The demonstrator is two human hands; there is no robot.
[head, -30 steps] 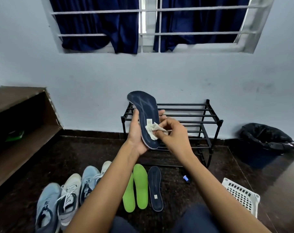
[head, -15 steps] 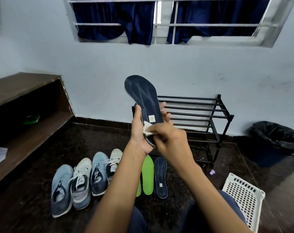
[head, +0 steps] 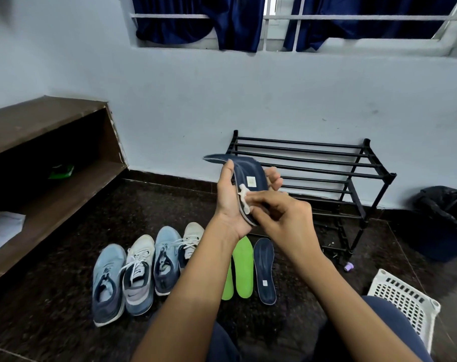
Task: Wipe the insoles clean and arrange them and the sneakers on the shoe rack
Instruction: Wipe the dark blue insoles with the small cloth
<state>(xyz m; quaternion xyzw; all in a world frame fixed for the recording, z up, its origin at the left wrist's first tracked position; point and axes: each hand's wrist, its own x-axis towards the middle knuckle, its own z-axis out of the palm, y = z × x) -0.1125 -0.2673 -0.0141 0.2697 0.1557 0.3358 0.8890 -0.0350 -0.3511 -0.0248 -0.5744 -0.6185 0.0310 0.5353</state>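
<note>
Wiping looks midway: left grip [head: 228,202] clasps a navy insole [head: 249,169] before the shoe rack [head: 313,152], right grip [head: 287,218] pinches a wipe [head: 244,205] to it, while three insoles [head: 244,267] and four sneakers [head: 138,273] lie unracked on the floor [head: 65,270].

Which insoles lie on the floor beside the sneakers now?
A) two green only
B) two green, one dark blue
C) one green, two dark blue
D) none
B: two green insoles lie beside one dark blue insole on the floor; the left hand holds the second dark blue insole.
</note>
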